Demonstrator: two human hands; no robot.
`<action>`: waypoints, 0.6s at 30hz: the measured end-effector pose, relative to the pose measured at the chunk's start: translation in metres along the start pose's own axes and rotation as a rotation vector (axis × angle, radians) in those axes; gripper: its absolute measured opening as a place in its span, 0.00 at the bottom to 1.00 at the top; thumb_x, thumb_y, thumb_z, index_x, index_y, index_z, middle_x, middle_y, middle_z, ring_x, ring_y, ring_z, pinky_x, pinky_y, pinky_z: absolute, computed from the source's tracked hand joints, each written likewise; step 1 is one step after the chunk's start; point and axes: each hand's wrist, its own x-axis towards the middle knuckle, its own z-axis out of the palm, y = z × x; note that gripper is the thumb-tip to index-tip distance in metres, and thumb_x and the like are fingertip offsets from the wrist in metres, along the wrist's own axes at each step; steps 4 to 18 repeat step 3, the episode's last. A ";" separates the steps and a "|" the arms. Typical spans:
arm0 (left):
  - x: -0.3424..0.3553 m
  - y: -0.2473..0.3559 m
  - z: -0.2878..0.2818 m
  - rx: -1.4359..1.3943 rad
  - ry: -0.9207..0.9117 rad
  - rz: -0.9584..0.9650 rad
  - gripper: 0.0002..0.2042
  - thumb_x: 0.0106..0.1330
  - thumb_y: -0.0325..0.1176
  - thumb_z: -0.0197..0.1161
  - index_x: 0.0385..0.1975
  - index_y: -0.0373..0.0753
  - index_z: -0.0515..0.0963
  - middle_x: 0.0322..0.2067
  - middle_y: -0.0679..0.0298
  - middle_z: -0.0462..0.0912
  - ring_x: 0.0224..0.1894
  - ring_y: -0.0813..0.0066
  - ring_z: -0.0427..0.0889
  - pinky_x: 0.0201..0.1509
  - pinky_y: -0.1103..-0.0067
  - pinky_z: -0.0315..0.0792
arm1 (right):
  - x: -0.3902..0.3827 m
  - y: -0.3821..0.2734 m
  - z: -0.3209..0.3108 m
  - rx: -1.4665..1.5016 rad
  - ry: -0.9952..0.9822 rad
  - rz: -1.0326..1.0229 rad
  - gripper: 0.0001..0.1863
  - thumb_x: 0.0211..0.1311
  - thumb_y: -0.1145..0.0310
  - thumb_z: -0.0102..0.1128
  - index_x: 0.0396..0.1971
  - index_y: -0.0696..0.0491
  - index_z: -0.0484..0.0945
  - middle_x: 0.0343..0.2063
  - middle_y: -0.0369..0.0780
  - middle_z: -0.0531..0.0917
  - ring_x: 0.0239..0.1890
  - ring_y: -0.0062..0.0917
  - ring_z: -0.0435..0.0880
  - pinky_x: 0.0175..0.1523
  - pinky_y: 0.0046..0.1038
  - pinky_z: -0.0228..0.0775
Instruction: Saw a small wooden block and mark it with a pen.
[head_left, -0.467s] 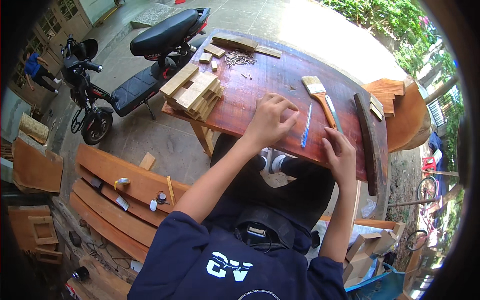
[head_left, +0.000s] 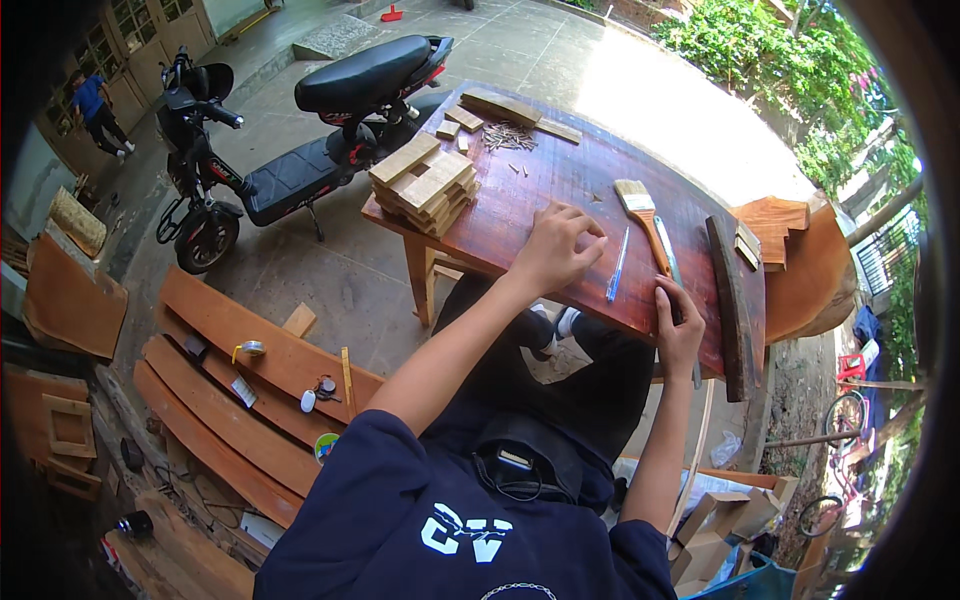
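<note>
My left hand [head_left: 556, 248] is over the near edge of a reddish-brown wooden table [head_left: 565, 172], its fingers curved and apart, holding nothing I can see. A blue pen [head_left: 618, 266] lies just right of it. At the table's near right edge is my right hand [head_left: 682, 322], with thumb and forefinger apart near the handle end of a flat paintbrush [head_left: 640, 208]. Beside the brush lies a slim bluish tool [head_left: 671, 255], partly hidden by that hand. Left of my left hand stands a stack of wooden pieces [head_left: 425, 185].
Small nails [head_left: 509, 137] lie piled beyond the stack, near loose wood offcuts [head_left: 502, 104]. A dark wooden strip [head_left: 732, 305] lies along the table's right side. Curved planks [head_left: 230, 400] are at lower left. A black motorbike [head_left: 300, 170] and another person [head_left: 97, 108] are farther off.
The view has shifted, so the table and motorbike sit farther right and lower. My right hand's fingers have come closer to the brush handle. My left hand stays beside the pen.
</note>
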 end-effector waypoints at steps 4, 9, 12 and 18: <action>0.008 -0.003 -0.002 -0.024 -0.029 -0.003 0.10 0.68 0.41 0.72 0.39 0.41 0.90 0.45 0.57 0.90 0.58 0.56 0.82 0.68 0.62 0.70 | 0.007 0.003 0.003 0.039 0.012 0.010 0.13 0.76 0.66 0.67 0.52 0.57 0.90 0.51 0.46 0.93 0.58 0.34 0.91 0.67 0.34 0.78; 0.008 -0.003 -0.002 -0.024 -0.029 -0.003 0.10 0.68 0.41 0.72 0.39 0.41 0.90 0.45 0.57 0.90 0.58 0.56 0.82 0.68 0.62 0.70 | 0.007 0.003 0.003 0.039 0.012 0.010 0.13 0.76 0.66 0.67 0.52 0.57 0.90 0.51 0.46 0.93 0.58 0.34 0.91 0.67 0.34 0.78; 0.008 -0.003 -0.002 -0.024 -0.029 -0.003 0.10 0.68 0.41 0.72 0.39 0.41 0.90 0.45 0.57 0.90 0.58 0.56 0.82 0.68 0.62 0.70 | 0.007 0.003 0.003 0.039 0.012 0.010 0.13 0.76 0.66 0.67 0.52 0.57 0.90 0.51 0.46 0.93 0.58 0.34 0.91 0.67 0.34 0.78; 0.008 -0.003 -0.002 -0.024 -0.029 -0.003 0.10 0.68 0.41 0.72 0.39 0.41 0.90 0.45 0.57 0.90 0.58 0.56 0.82 0.68 0.62 0.70 | 0.007 0.003 0.003 0.039 0.012 0.010 0.13 0.76 0.66 0.67 0.52 0.57 0.90 0.51 0.46 0.93 0.58 0.34 0.91 0.67 0.34 0.78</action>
